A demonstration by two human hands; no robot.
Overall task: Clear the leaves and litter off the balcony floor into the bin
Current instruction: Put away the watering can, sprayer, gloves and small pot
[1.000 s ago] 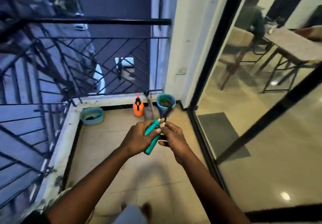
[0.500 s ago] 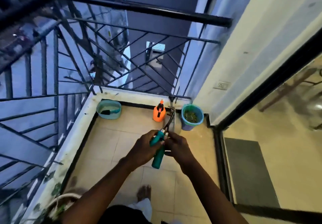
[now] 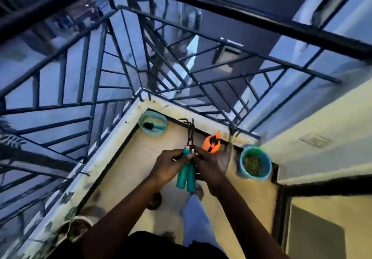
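While the left hand point(image 3: 169, 166) and right hand point(image 3: 207, 166) meet, both gripping a stiff, likely light teal-handled tool point(image 3: 186, 176) best held by its handles, loose leaves point(image 3: 254, 163) sit in the blue bin point(image 3: 259, 176) on the balcony floor point(image 3: 136, 164).

- Holds both bare arms out forward and down, rising from the bottom edge and meeting at mid-view.
- Angles the left forearm up to the right and the right forearm up to the left, wrists roughly straight.
- Turns the left hand point(image 3: 169, 166) back-up, fingers curled round the upper part of the teal handles point(image 3: 186, 176).
- Sets the right hand point(image 3: 208, 167) just beside it, fingers and thumb pinching the top end of the same handles.
- Stands with a pale trouser leg point(image 3: 196, 218) and a foot point(image 3: 199, 190) below the hands.
- Cannot make out single fingertips through the blur.
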